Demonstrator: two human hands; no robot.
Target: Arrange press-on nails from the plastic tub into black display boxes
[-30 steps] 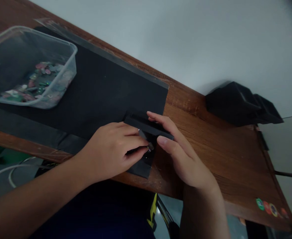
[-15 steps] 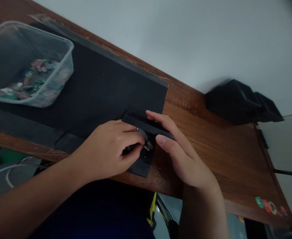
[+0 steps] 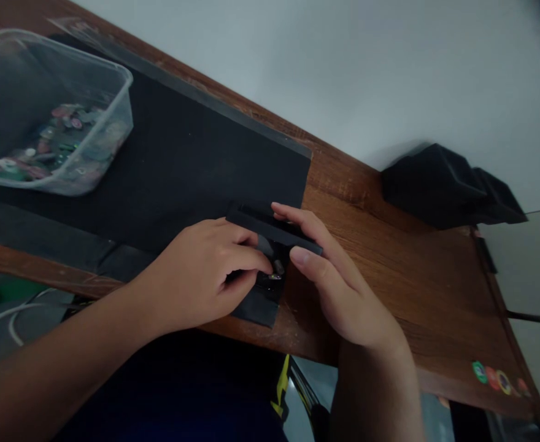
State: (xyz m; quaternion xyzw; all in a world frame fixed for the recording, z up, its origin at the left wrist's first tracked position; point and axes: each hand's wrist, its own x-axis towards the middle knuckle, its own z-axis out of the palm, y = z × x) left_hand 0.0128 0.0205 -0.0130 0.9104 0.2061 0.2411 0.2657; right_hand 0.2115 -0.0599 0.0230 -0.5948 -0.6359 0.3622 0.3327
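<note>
My right hand point(image 3: 343, 288) grips a black rectangular box or tray point(image 3: 281, 233), its thumb on the near side and its fingers on the far side. The box is tilted over the front right end of a black mat point(image 3: 205, 159). My left hand point(image 3: 205, 273) is just under its near edge, with curled index finger and thumb close together. Small shiny pieces point(image 3: 277, 270) show at the left fingertips; their kind is too small to make out. Whatever lies between finger and thumb is hidden.
A clear plastic tub point(image 3: 123, 113) with many small coloured pieces stands on the mat at the left. Black angular bins point(image 3: 435, 184) sit against the wall at the right. Round coloured stickers point(image 3: 491, 376) are near the table's point(image 3: 389, 288) right front edge. White cables hang below left.
My left index finger has reached slightly farther right and down among the small shiny pieces. The right hand and the black box are nearly still. The view has shifted a little.
</note>
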